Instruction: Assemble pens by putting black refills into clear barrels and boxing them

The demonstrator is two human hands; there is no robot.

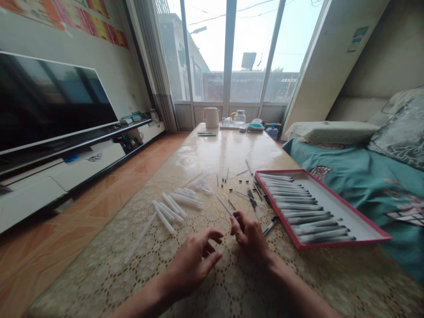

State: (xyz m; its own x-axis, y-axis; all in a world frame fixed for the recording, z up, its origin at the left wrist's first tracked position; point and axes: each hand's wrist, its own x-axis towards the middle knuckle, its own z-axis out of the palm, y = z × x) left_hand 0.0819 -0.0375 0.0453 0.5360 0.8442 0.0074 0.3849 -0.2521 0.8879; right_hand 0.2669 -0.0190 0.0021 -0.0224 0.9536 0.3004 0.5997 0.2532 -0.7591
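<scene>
My right hand is closed in a pinch on a thin white pen barrel that slants up and to the left over the table. My left hand hovers just left of it, fingers loosely apart and holding nothing. Several clear pen barrels lie scattered to the left. Dark refills and small pen parts are strewn ahead of my right hand. A red-rimmed box to the right holds a row of assembled pens.
The long table has a lace cover under glass. A white jug, a glass teapot and a tray stand at its far end. A teal bed lies right, a television and low cabinet left.
</scene>
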